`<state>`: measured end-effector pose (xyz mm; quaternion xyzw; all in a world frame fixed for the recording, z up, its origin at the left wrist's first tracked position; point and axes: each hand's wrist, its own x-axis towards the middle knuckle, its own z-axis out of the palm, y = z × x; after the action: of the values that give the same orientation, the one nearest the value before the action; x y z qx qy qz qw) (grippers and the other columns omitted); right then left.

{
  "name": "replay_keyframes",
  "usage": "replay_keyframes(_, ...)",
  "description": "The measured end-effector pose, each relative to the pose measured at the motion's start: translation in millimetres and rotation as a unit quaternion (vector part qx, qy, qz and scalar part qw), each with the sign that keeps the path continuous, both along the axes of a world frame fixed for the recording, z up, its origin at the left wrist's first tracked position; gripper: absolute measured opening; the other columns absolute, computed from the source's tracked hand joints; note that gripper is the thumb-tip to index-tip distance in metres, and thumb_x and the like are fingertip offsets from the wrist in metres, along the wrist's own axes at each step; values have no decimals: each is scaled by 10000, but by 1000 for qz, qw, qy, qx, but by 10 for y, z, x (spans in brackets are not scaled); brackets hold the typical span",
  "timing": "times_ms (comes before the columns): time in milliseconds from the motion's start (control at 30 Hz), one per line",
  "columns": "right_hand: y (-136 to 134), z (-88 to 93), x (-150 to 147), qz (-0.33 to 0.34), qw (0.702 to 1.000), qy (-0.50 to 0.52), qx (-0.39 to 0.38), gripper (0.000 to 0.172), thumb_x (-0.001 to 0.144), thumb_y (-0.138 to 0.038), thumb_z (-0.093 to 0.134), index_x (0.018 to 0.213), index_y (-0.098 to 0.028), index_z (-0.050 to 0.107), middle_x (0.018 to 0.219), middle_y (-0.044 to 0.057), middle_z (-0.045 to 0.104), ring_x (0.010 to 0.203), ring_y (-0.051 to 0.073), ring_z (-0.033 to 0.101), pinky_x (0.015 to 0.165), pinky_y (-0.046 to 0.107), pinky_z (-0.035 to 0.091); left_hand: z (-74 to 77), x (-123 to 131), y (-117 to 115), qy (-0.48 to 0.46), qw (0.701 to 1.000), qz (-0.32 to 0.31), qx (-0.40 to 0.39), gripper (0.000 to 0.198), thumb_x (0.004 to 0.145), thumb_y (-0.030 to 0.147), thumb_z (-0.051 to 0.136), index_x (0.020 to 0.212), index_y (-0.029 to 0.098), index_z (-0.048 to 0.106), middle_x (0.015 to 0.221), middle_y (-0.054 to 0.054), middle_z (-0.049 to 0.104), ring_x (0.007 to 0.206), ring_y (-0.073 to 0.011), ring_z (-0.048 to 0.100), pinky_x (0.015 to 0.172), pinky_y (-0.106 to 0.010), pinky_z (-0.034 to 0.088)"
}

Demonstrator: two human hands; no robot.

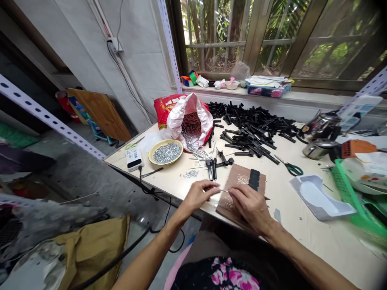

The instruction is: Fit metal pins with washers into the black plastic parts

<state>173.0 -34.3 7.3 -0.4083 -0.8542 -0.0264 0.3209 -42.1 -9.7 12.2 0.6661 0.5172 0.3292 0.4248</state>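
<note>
My left hand (200, 195) pinches one end of a thin metal rod (224, 191) near the table's front edge. The rod's other end meets the fingers of my right hand (250, 204), which is closed over the brown board (260, 177). Black flat pieces (254, 177) lie in a row on that board, beside small pale bits (242, 178). Just beyond my left fingers are a few black plastic parts (214, 168) and a scatter of tiny metal pieces (191, 174). Loose long metal pins (199, 154) spill toward them from a red and silver bag (173, 121).
A yellow plate (150, 158) of small metal pieces stands left, beside a white power bank (134, 159). Many black plastic parts (254, 129) are heaped at the back. Green-handled scissors (294, 169), a white tray (317, 197) and a green basket (343, 189) lie right.
</note>
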Motion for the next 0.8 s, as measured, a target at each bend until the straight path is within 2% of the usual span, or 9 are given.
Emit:
replay_keyframes(33, 4, -4, 22, -6, 1000, 15, -9, 167, 923, -159, 474, 1007, -150, 618, 997, 86, 642, 894, 181, 597, 787, 298, 478, -62, -137, 55, 26, 997, 60, 44, 277, 805, 367, 574, 961, 193, 721, 869, -61, 683, 697, -166, 600, 608, -258, 461)
replay_keyframes(100, 10, -10, 79, -20, 998, 41, -33, 166, 923, -170, 475, 1020, -155, 610, 1009, 84, 627, 905, 172, 597, 792, 285, 488, -202, -430, 167, 129, 960, 210, 133, 283, 859, 306, 490, 978, 177, 711, 884, -89, 657, 828, -203, 596, 747, -311, 464)
replay_keyframes(167, 13, -21, 131, -29, 996, 60, -53, 160, 922, -182, 480, 1024, -169, 603, 1005, 71, 618, 898, 159, 599, 782, 271, 498, -342, -682, 256, 231, 921, 281, 142, 282, 852, 253, 486, 1007, 141, 694, 886, -107, 624, 813, -215, 582, 771, -346, 457)
replay_keyframes(333, -4, -56, 141, -30, 994, 78, -66, 145, 918, -188, 485, 1007, -190, 599, 976, 48, 621, 883, 149, 609, 776, 267, 511, -575, -896, 325, 311, 908, 263, 100, 232, 838, 232, 507, 942, 132, 689, 886, -94, 587, 811, -207, 574, 770, -322, 448)
replay_keyframes(533, -21, -64, 69, -32, 993, 86, -70, 157, 920, -199, 474, 996, -192, 610, 977, 61, 626, 864, 166, 627, 767, 290, 528, -579, -877, 311, 290, 906, 288, 112, 204, 834, 187, 481, 805, 149, 679, 834, -85, 587, 779, -203, 567, 747, -315, 432)
replay_keyframes(600, -10, -39, 45, -38, 992, 97, -74, 184, 922, -204, 461, 1020, -200, 617, 988, 64, 628, 853, 170, 633, 756, 293, 534, -508, -832, 286, 241, 915, 301, 121, 170, 816, 203, 517, 786, 155, 677, 828, -79, 598, 784, -200, 572, 741, -309, 435)
replay_keyframes(667, 9, 13, 9, -29, 990, 111, -84, 226, 925, -201, 443, 1072, -211, 615, 990, 64, 631, 853, 168, 634, 745, 288, 536, -403, -704, 246, 104, 938, 318, 95, 129, 778, 256, 595, 772, 159, 679, 793, -61, 615, 746, -180, 573, 689, -284, 443)
replay_keyframes(733, 31, 87, -38, -15, 988, 125, -92, 268, 927, -192, 425, 1122, -219, 607, 990, 64, 633, 858, 166, 633, 741, 281, 534, -283, -487, 199, -99, 949, 300, -10, 192, 733, 333, 666, 775, 146, 680, 717, -35, 621, 622, -134, 544, 567, -242, 424)
replay_keyframes(800, 51, 167, -83, -14, 987, 132, -93, 286, 927, -186, 419, 1136, -225, 610, 985, 63, 636, 856, 166, 631, 736, 276, 527, -173, -220, 151, -296, 916, 225, -153, 259, 671, 351, 737, 788, 129, 673, 681, -16, 616, 543, -89, 512, 484, -203, 394)
